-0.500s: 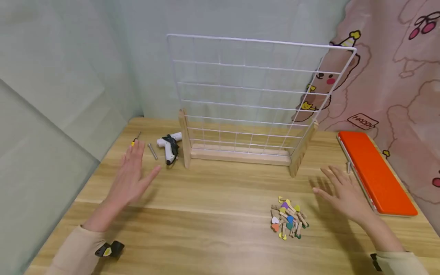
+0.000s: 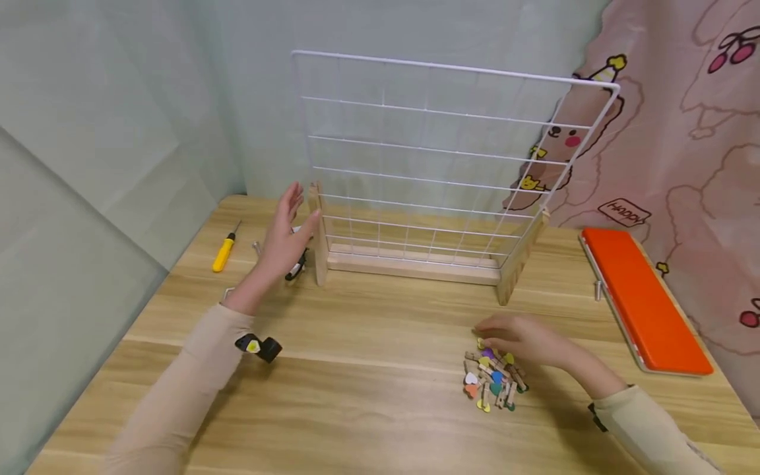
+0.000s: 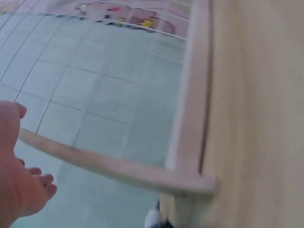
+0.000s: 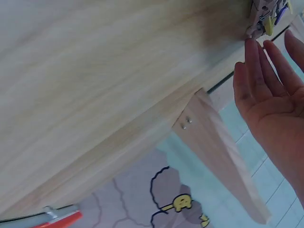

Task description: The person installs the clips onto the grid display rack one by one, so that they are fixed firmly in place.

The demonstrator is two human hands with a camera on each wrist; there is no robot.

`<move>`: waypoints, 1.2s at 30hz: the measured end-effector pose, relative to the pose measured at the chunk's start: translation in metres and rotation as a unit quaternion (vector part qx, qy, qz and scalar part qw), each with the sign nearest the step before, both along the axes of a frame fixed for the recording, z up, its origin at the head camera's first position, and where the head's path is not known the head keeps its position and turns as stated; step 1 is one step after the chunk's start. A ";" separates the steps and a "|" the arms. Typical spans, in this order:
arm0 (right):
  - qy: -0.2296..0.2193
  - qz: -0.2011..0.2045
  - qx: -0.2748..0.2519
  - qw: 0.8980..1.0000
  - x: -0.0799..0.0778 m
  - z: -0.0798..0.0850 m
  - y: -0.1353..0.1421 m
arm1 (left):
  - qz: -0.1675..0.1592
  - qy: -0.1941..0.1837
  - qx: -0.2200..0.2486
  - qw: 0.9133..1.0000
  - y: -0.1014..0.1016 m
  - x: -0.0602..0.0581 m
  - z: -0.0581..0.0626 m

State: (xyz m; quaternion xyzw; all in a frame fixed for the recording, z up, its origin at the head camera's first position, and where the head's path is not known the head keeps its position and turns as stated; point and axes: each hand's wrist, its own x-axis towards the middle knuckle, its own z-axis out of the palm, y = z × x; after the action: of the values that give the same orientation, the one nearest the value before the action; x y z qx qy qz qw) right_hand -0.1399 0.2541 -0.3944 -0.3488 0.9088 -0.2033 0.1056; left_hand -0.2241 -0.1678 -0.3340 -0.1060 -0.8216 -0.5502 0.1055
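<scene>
A white wire grid [image 2: 415, 142] stands in a wooden frame with a left post [image 2: 319, 244] and a right post [image 2: 515, 267]. My left hand [image 2: 284, 241] is raised beside the left post, thumb toward it, and holds nothing. In the left wrist view that hand [image 3: 21, 166] shows at the edge, near the tip of the post [image 3: 118, 168]. My right hand [image 2: 528, 338] reaches over the far side of a pile of small wooden clothespins [image 2: 495, 379] with coloured hearts. In the right wrist view its fingers [image 4: 256, 71] are extended close to the clothespins [image 4: 266, 16].
A yellow screwdriver [image 2: 223, 254] lies at the far left, with a metal bolt [image 2: 256, 247] nearby. A glue gun [image 2: 297, 266] is partly hidden behind my left hand. To the right are a red-orange case [image 2: 644, 297] and another bolt [image 2: 598, 290]. Curtains hang behind the table.
My left hand has moved right and away from me, to the left post, uncovering the screwdriver. My right hand has moved left from beside the case to the clothespins.
</scene>
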 end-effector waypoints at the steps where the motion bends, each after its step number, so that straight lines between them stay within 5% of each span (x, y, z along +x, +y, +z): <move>1: 0.006 0.011 0.001 1.000 -0.002 0.000 -0.002 | -0.005 -0.001 0.021 1.000 0.003 -0.005 0.003; 7: 0.018 0.038 -0.014 0.999 -0.010 -0.002 -0.008 | -0.067 -0.034 0.072 0.995 0.000 -0.019 0.017; 14: -0.017 0.009 -0.016 1.000 -0.016 -0.003 -0.012 | -0.118 -0.036 0.101 0.987 -0.006 -0.025 0.011; 26: 0.006 0.039 -0.032 0.999 -0.021 0.000 -0.017 | -0.089 -0.031 0.101 0.990 -0.007 -0.026 0.005; 36: 0.021 0.039 0.009 0.999 -0.012 0.003 -0.017 | -0.095 -0.027 0.096 0.991 -0.003 -0.029 -0.002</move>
State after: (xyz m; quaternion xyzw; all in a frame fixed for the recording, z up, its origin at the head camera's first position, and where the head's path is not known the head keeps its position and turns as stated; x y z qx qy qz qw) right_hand -0.1517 0.2370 -0.3913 -0.3870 0.8984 -0.1837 0.0971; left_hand -0.2536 -0.1711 -0.3356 -0.1576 -0.7540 -0.6364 0.0399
